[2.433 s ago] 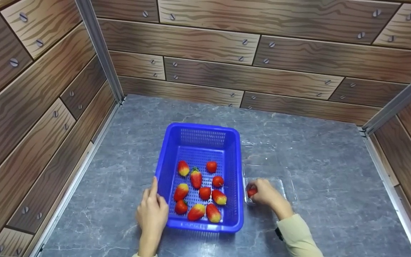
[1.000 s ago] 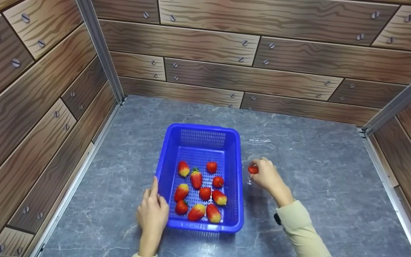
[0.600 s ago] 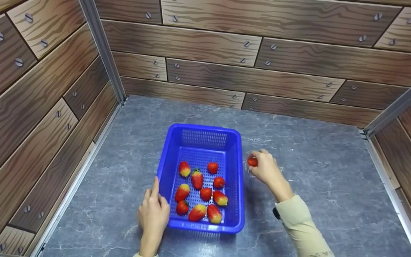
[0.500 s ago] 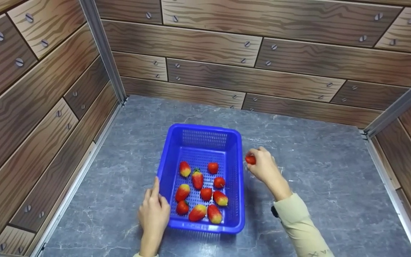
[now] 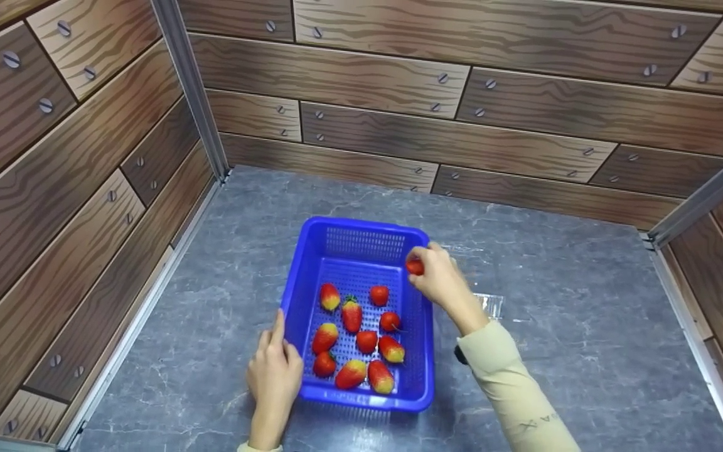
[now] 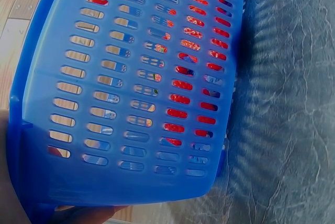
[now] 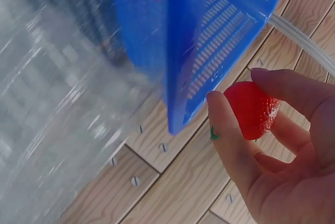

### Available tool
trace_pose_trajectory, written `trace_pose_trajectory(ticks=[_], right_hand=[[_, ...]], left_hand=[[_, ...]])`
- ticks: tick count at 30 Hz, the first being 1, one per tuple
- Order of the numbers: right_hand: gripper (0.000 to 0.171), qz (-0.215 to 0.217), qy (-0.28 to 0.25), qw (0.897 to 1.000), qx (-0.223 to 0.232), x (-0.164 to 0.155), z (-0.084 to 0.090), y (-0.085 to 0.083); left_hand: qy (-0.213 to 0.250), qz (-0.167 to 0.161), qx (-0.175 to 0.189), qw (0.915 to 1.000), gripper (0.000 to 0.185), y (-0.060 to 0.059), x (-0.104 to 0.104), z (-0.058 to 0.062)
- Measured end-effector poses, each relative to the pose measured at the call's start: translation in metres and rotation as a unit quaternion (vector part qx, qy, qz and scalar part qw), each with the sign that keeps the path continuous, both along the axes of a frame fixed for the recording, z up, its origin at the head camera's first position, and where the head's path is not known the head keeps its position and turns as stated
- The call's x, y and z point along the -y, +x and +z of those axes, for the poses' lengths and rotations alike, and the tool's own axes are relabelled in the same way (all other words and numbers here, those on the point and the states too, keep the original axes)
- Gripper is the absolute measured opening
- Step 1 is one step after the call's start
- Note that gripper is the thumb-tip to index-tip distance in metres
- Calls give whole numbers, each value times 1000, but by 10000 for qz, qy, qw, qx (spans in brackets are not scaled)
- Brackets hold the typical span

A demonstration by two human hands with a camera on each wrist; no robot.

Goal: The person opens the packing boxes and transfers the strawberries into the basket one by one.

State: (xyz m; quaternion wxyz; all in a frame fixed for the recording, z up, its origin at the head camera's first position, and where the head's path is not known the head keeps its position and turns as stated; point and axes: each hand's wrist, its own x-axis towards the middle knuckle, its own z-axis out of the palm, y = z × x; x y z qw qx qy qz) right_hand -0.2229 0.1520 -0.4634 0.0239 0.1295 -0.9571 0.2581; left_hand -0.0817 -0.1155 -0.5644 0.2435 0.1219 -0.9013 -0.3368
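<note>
A blue slotted basket (image 5: 311,276) sits on the grey stone-look table with several red and yellow strawberries (image 5: 355,342) in its near half. My right hand (image 5: 440,282) pinches one red strawberry (image 5: 415,267) just above the basket's right rim near the far corner; the right wrist view shows this strawberry (image 7: 253,110) between thumb and fingers beside the basket's rim (image 7: 180,51). My left hand (image 5: 273,373) rests against the basket's near left wall, its forefinger straight along the rim. The left wrist view is filled by the basket's wall (image 6: 131,93).
A clear plastic box (image 5: 490,304) lies on the table right of the basket, partly hidden by my right arm. Wood-pattern walls (image 5: 462,100) close the table at the back and both sides. Metal rails (image 5: 135,320) run along the table edges.
My right hand lifted a strawberry out of the clear box and carried it up and left, from beside the basket to over its right rim. The left hand stayed on the basket.
</note>
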Motion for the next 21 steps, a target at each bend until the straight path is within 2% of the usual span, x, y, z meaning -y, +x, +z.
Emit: trace_pose_trajectory(ticks=[8, 14, 21], right_hand=[[27, 142, -78, 9997, 201, 32, -10, -8], [24, 271, -121, 9992, 253, 57, -17, -15], [19, 271, -199, 9983, 475, 83, -38, -22]], left_hand=[[-28, 4, 118, 9999, 59, 1, 2, 0], [-16, 5, 20, 10000, 58, -1, 1, 1], [-4, 26, 99, 9999, 59, 0, 0, 0]])
